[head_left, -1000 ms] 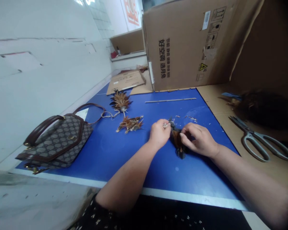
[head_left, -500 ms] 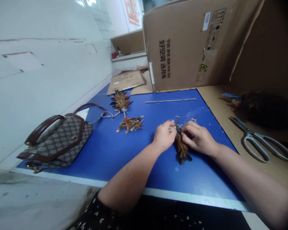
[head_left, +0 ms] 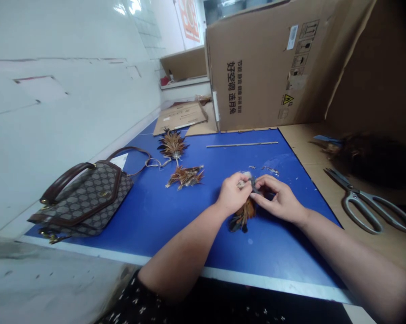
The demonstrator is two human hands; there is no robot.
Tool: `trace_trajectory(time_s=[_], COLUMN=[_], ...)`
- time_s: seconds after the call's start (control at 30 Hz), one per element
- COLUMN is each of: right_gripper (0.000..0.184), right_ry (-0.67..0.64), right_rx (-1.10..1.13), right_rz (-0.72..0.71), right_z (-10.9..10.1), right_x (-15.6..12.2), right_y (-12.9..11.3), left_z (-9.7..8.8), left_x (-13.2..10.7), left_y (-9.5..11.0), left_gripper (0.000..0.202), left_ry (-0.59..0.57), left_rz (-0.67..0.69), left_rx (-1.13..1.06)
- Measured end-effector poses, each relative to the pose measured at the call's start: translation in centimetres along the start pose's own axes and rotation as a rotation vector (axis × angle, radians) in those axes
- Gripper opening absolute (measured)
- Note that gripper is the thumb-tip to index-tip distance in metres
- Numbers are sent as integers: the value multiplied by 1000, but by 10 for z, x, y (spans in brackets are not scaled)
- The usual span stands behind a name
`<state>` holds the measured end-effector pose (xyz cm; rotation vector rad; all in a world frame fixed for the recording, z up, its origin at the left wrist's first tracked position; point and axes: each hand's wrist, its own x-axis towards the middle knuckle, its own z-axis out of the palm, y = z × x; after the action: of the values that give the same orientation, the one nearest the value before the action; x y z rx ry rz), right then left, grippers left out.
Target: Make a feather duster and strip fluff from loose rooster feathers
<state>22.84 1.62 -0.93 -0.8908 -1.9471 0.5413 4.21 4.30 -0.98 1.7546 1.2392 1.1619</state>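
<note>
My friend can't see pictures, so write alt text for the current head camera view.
A person's left hand and right hand hold a brown-and-black feather bundle over a blue tabletop. Farther left are two more feather clusters and a patterned handbag; scissors lie on cardboard at right.

A bunch of feathers [head_left: 246, 211], grey and downy at its upper end, rust-brown lower down and dark at the tips, is pinched at the grey end, its tips slanted leftward toward the blue tabletop's [head_left: 155, 211] near edge.
</note>
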Motion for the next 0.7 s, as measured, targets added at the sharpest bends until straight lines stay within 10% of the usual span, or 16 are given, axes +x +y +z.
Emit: trace_trajectory(time_s=[0.7], right_gripper=[21], right_ry=[-33], right_rx=[109], right_rz=[18], right_z=[-10], right_x=[-1], right_y=[-8], left_z=[11], left_x=[4], left_y=[-4], left_gripper=[9], left_ry=[86], left_rz=[-269], left_rx=[-279])
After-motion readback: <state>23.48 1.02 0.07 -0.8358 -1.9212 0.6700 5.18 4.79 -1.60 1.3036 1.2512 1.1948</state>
